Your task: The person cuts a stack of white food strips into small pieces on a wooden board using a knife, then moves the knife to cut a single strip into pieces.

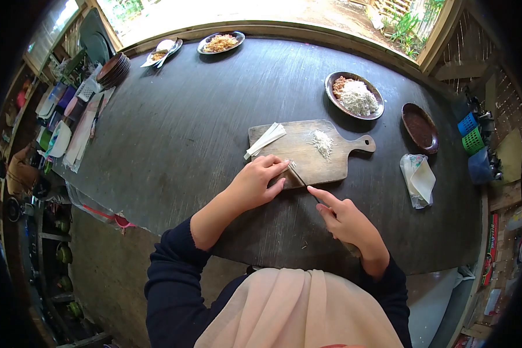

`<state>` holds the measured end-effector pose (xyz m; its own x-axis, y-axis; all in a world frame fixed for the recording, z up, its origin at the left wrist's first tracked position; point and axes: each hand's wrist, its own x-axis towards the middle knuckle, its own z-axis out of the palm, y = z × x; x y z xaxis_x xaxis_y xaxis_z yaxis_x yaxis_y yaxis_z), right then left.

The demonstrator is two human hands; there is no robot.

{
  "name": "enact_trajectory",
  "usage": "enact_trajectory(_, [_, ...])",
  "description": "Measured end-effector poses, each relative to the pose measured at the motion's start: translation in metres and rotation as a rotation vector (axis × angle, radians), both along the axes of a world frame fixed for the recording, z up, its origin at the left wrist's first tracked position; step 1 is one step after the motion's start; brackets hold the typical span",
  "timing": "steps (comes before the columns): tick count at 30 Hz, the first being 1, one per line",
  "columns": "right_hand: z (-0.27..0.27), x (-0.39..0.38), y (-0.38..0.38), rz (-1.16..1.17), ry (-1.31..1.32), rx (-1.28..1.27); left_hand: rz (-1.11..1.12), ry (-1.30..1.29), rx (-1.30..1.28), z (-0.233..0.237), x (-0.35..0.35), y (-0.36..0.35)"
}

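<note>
A wooden cutting board (330, 168) with a handle lies near the table's front edge. My left hand (258, 180) is closed, its fingertips pressing a white strip, mostly hidden, against the board's near side. In my right hand (351, 220) is a knife (301, 180), gripped by its handle with the index finger along the top; the blade meets the board beside my left fingertips. Fine white bits lie at the blade. Several flat white strips (265, 140) rest on the board's left corner. A small heap of thin white shreds (322, 144) sits near its middle.
Beyond the board stands a dark plate (332, 102) with white shreds and reddish-brown food. An oval dark dish (420, 127) and a plastic packet (417, 181) are at the right. Two food plates (238, 36) stand by the window; stacked brown plates (113, 71) are at the left.
</note>
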<state>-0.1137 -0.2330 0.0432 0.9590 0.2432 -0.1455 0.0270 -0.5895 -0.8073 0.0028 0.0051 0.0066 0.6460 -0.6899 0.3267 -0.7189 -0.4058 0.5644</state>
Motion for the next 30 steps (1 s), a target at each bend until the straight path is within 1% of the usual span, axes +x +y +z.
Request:
enact_trajectory(4, [-0.001, 0.000, 0.000, 0.009, -0.010, -0.006, -0.002, -0.027, 0.011, 0.002, -0.001, -0.001])
enact_trajectory(7, [0.003, 0.000, 0.001, 0.003, 0.015, -0.004, -0.005, -0.021, 0.005, -0.002, 0.000, -0.001])
enact_trajectory(9, [0.006, 0.000, 0.003, -0.044, 0.054, 0.048, -0.005, -0.019, 0.004, -0.002, 0.000, -0.001])
enact_trajectory(15, [0.007, 0.001, 0.003, -0.054, 0.103, 0.054, -0.002, -0.015, 0.020, 0.000, -0.001, -0.001])
enact_trajectory(22, [0.005, 0.003, 0.001, -0.033, 0.126, 0.086, 0.007, -0.031, 0.064, 0.000, -0.002, -0.001])
enact_trajectory(24, [0.009, 0.004, 0.001, -0.061, 0.226, 0.101, 0.013, -0.024, 0.071, 0.003, -0.003, -0.003])
enact_trajectory(29, [0.008, 0.005, 0.003, -0.062, 0.208, 0.088, 0.026, -0.016, 0.035, 0.001, -0.002, -0.004])
enact_trajectory(30, [0.008, 0.005, 0.003, -0.060, 0.199, 0.086, 0.031, 0.025, 0.045, 0.002, -0.003, -0.004])
